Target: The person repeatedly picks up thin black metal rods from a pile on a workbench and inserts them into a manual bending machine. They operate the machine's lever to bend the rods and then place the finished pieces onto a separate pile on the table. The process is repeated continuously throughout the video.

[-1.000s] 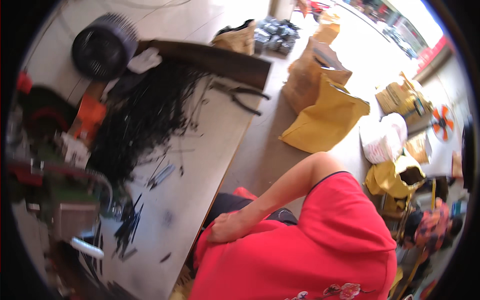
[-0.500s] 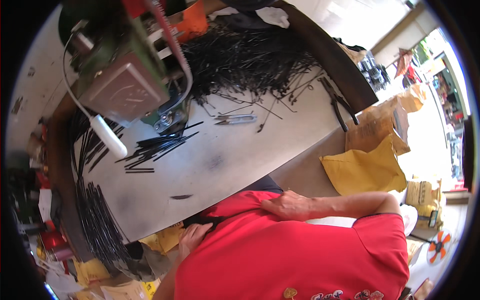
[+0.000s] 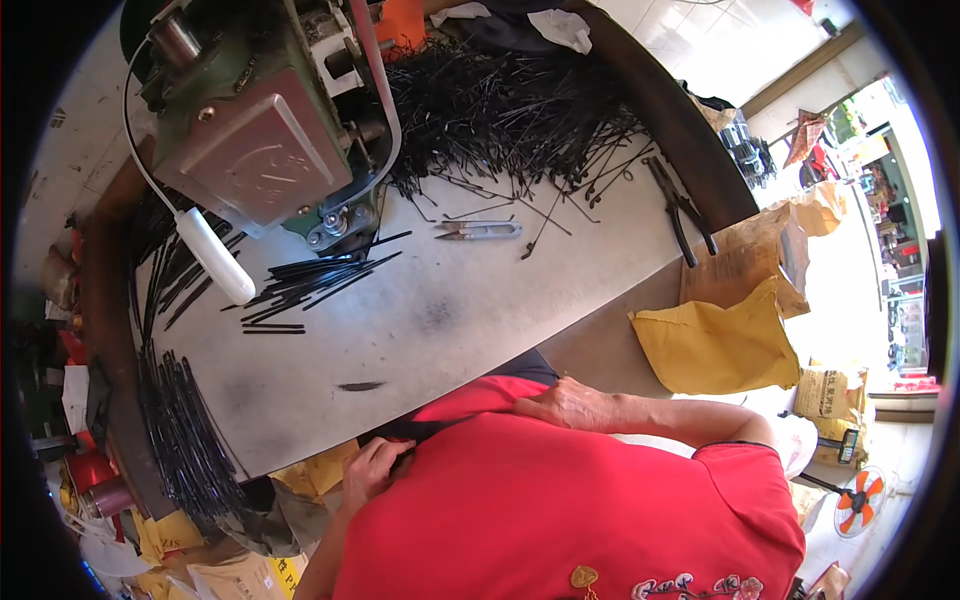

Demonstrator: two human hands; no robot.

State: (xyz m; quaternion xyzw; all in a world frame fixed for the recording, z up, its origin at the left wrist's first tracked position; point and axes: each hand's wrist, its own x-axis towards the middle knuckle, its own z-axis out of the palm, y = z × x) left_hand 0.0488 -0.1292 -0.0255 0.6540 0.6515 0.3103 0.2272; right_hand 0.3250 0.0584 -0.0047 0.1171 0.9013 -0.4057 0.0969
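Note:
My right hand (image 3: 572,405) is closed on the front of my red shirt (image 3: 560,500), bunching the cloth near the table's front edge. On the other side of the shirt, my left hand (image 3: 372,468) has its fingers bent together at the shirt's edge, beside dark cloth; its fingertips are partly hidden. Beyond both hands lies the pale worktable (image 3: 470,310). Thread snips (image 3: 480,230) rest on it near the middle, and black-handled pliers (image 3: 682,210) lie at its right end. Short black rods (image 3: 320,280) are spread below the machine (image 3: 265,165).
A green machine with a white-handled lever (image 3: 215,257) overhangs the table's left part. Tangled black rods (image 3: 500,110) are heaped at the back, and more rods (image 3: 190,430) lie at the left. A dark raised rim (image 3: 690,150) borders the table. A yellow sack (image 3: 715,340) stands at the right.
The view has shifted slightly. My left hand's fingers, flatter before, are now more bent at the shirt's edge. My right hand keeps its hold on the cloth.

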